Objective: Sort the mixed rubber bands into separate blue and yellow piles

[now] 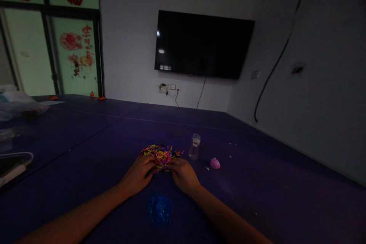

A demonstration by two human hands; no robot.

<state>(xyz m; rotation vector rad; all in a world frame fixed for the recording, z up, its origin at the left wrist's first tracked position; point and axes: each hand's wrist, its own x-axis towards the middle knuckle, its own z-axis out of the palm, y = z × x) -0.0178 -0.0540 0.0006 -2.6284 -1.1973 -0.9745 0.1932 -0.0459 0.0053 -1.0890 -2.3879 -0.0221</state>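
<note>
A pile of small multicoloured rubber bands point(160, 156), mostly yellow, pink and red, lies on the dark purple table. My left hand point(139, 173) rests at its left edge, fingers reaching onto the bands and thumb apart. From the other side my right hand point(183, 174) touches the right edge, its fingers also stretched over the bands. Some fingertips are hard to make out among the colours. Closer to me, between my forearms, sits a separate heap of blue bands point(160, 209). A clear bottle without a cap point(194, 148) stands just beyond my right hand, near a pink lump-shaped object point(215, 163).
On the left of the table point(94, 152) lie crumpled plastic bags point(20, 103) and a device with a white cable point(14, 167). Small orange items point(101, 98) sit at the far edge. A television point(203, 45) hangs on the wall behind.
</note>
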